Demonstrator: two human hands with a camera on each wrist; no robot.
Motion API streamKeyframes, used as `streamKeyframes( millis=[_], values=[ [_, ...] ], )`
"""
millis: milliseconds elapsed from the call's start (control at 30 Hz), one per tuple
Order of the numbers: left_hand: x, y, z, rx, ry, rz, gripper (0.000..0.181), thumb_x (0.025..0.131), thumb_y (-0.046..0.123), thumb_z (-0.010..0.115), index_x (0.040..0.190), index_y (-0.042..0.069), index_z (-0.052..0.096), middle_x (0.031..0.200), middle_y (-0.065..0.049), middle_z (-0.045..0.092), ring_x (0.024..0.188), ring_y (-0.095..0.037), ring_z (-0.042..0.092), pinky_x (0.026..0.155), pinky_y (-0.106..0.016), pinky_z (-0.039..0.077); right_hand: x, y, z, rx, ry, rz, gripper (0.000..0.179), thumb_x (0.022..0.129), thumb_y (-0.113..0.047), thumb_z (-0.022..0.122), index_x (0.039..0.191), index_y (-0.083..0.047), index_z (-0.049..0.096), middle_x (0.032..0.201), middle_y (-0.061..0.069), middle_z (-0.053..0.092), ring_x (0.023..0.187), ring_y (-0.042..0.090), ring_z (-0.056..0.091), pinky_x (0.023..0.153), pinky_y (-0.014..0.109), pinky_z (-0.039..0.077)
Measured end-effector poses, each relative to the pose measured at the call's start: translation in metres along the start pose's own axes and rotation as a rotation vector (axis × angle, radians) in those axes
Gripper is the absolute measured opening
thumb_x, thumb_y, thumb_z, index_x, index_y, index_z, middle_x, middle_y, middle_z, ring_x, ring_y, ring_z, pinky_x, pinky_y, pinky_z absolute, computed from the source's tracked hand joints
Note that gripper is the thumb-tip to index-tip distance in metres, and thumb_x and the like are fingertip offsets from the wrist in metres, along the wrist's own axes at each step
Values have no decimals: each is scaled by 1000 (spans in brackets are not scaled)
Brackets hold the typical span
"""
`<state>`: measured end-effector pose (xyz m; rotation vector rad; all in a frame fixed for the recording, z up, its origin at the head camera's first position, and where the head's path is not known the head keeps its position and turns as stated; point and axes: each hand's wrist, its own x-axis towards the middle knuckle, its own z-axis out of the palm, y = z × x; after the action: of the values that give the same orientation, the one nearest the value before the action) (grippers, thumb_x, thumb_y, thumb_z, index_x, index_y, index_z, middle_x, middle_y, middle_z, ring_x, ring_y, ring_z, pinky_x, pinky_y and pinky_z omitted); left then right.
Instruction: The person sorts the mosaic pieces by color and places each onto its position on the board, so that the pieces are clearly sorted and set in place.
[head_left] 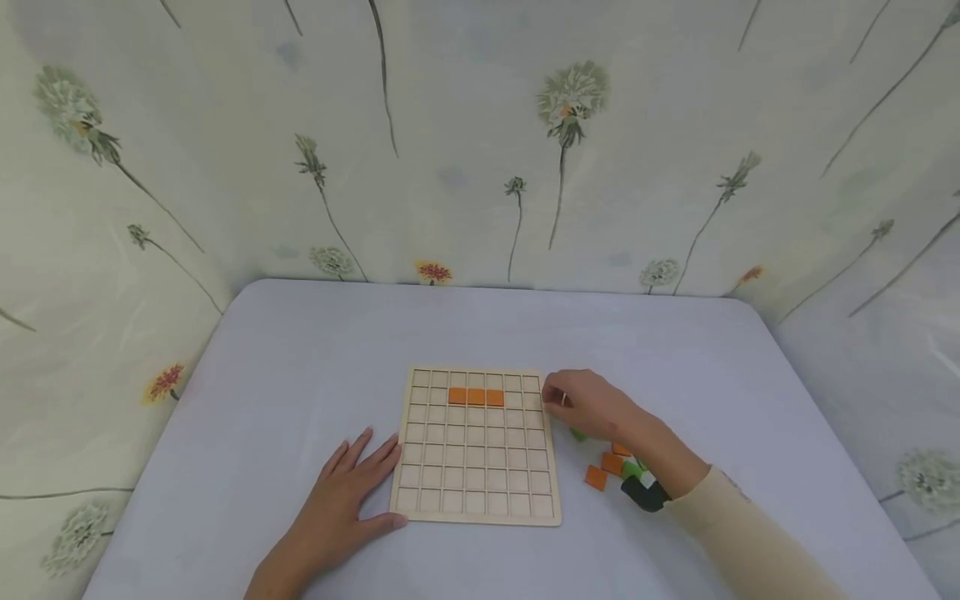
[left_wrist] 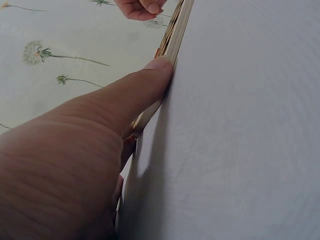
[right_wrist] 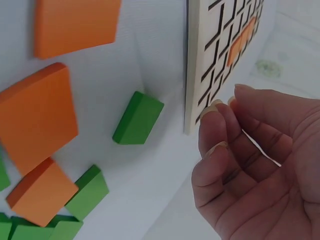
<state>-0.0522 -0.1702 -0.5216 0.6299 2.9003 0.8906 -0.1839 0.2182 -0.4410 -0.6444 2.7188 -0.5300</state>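
A square wooden grid board [head_left: 476, 457] lies on the table. Three orange tiles [head_left: 476, 397] sit side by side in its second row from the far edge. My left hand [head_left: 341, 500] is spread flat at the board's left side, thumb and fingertips at the edge; in the left wrist view its thumb [left_wrist: 135, 87] presses against the board's side. My right hand [head_left: 592, 404] hovers at the far right corner of the board. Its fingers [right_wrist: 212, 130] are loosely bent and the thumb is close to them, with nothing visible between them.
Loose orange tiles [right_wrist: 42, 117] and green tiles [right_wrist: 139, 119] lie right of the board, partly under my right forearm. A dark green curved piece [head_left: 643, 493] lies beside them. Behind the white table [head_left: 300, 333] hangs a flower-patterned cloth [head_left: 450, 208].
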Motion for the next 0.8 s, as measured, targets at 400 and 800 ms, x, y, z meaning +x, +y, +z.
streamKeyframes(
  millis=[400, 800],
  values=[
    [0, 1, -1, -11, -21, -13, 92, 85, 55, 81, 161, 17, 44, 168, 12, 32, 161, -26, 10, 128, -53, 6, -22, 10, 0, 11, 4, 48, 5, 98, -13, 73, 99, -16, 69, 87, -9, 63, 80, 13, 57, 72, 31, 54],
    [-1, -2, 4, 9, 32, 11, 93, 82, 56, 83, 159, 17, 47, 166, 12, 36, 159, -28, 18, 129, -48, 7, -41, 14, 4, 35, -5, 100, 8, 96, -10, 74, 100, -15, 70, 87, -7, 63, 82, 15, 57, 72, 32, 54]
  ],
)
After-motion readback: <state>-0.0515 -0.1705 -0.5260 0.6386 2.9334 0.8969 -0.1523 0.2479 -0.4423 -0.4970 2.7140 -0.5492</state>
